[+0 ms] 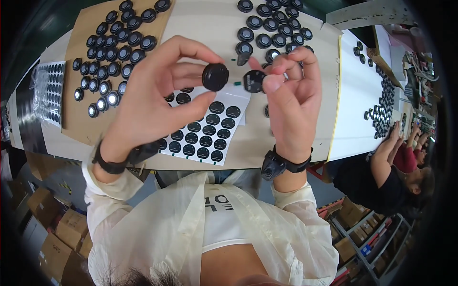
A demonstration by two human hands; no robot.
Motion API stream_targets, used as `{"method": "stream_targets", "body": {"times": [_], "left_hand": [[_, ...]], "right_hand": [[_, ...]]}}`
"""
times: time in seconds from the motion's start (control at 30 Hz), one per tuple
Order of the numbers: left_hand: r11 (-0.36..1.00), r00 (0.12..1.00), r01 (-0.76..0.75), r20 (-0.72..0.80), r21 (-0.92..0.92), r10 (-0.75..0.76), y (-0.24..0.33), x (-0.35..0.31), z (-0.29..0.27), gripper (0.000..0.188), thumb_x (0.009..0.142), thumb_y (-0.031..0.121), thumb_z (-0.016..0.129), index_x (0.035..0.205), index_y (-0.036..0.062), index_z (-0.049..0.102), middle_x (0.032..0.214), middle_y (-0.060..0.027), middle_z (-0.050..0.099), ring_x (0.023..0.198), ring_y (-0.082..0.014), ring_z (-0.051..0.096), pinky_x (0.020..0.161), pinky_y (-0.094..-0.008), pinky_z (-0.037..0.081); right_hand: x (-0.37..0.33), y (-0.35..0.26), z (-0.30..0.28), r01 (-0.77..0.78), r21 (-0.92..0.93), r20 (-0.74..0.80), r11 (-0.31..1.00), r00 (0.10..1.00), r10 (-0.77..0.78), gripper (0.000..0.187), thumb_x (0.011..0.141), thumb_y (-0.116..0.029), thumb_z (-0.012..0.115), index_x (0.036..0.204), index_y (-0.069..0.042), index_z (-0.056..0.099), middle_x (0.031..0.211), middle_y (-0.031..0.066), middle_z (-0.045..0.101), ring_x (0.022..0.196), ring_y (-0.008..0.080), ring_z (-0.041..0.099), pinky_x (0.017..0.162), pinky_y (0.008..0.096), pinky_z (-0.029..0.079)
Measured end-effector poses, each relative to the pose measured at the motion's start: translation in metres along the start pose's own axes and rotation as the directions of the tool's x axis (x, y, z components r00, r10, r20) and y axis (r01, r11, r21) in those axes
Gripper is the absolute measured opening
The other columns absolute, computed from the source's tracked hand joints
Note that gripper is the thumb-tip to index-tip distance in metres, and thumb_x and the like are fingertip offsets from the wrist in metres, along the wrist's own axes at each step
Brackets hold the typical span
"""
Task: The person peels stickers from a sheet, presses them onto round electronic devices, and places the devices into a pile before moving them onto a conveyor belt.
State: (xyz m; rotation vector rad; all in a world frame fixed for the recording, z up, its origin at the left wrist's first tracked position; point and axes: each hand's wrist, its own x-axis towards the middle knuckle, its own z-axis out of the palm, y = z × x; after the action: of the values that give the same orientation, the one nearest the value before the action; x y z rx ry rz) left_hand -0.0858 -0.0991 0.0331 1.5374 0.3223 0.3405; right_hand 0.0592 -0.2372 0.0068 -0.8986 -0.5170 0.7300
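My left hand (167, 90) grips a black round puck-shaped part (215, 77) by its edge, between thumb and fingers. To its right, my right hand (295, 95) pinches a thin black round sticker (254, 81) with small pale print. The sticker and the part are a short gap apart, both raised above the table. Beneath my hands lies a white sheet (234, 134) bearing rows of the same black stickers, partly covered by my left hand and wrist. A small green tab shows between the part and the sticker.
Many black round parts (111, 54) with pale centres stand on brown cardboard (76, 117) at left, and more (263, 40) at the back right. A plastic-wrapped sticker sheet (50, 90) lies far left. Along the right, other people (381, 176) work beside a white surface (350, 109).
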Motion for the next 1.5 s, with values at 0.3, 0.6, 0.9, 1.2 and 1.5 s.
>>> {"method": "stream_targets", "body": {"times": [0.3,0.6,0.9,1.2,1.5], "left_hand": [[0.993,0.985,-0.081,-0.159,-0.082,0.068,-0.026,-0.006,0.014,0.043,0.074,-0.015,0.065,0.115,-0.0084,0.051,0.115,-0.0214,0.059,0.103,-0.0218,0.062,0.088,-0.0317,0.053],[0.991,0.979,-0.106,-0.182,-0.087,0.088,-0.032,-0.004,0.017,0.041,0.075,-0.016,0.063,0.114,-0.0096,0.053,0.113,-0.0218,0.06,0.098,-0.022,0.064,0.083,-0.0304,0.056],[0.991,0.97,-0.102,-0.23,-0.09,0.079,-0.03,-0.005,0.019,0.036,0.075,-0.013,0.066,0.11,-0.0066,0.058,0.104,-0.0153,0.066,0.092,-0.0194,0.067,0.084,-0.0284,0.055],[0.995,0.977,-0.092,-0.194,-0.026,0.085,-0.031,-0.006,0.018,0.04,0.075,-0.017,0.062,0.113,-0.0109,0.053,0.113,-0.0219,0.06,0.099,-0.0232,0.064,0.085,-0.0321,0.056],[0.995,0.96,-0.09,-0.261,0.041,0.098,-0.033,-0.007,0.021,0.038,0.075,-0.017,0.064,0.112,-0.0112,0.057,0.11,-0.0211,0.062,0.095,-0.0216,0.065,0.085,-0.032,0.056]], "right_hand": [[0.0,0.01,0.002,-0.102,0.005,0.019,0.995,0.995,0.102,0.046,0.074,0.013,0.066,0.113,-0.001,0.044,0.094,0.0055,0.059,0.086,0.0107,0.063,0.081,0.0241,0.05],[0.003,0.015,-0.001,-0.111,-0.033,0.017,0.993,0.994,0.112,0.046,0.074,0.014,0.066,0.112,0.0,0.044,0.094,0.0061,0.059,0.085,0.0103,0.064,0.079,0.0229,0.051],[0.003,0.018,-0.001,-0.108,-0.052,0.027,0.993,0.994,0.11,0.045,0.074,0.013,0.067,0.111,0.0,0.045,0.093,0.0058,0.06,0.085,0.0094,0.063,0.077,0.0219,0.05],[0.003,0.021,0.0,-0.077,-0.113,0.02,0.991,0.997,0.08,0.043,0.074,0.011,0.069,0.109,0.0,0.046,0.091,0.0059,0.06,0.082,0.0082,0.061,0.076,0.0204,0.049],[0.004,0.024,0.002,0.057,-0.316,0.046,0.947,0.998,-0.045,0.039,0.072,0.01,0.072,0.103,0.001,0.05,0.089,0.0052,0.059,0.081,0.0086,0.06,0.075,0.0204,0.05]]}}
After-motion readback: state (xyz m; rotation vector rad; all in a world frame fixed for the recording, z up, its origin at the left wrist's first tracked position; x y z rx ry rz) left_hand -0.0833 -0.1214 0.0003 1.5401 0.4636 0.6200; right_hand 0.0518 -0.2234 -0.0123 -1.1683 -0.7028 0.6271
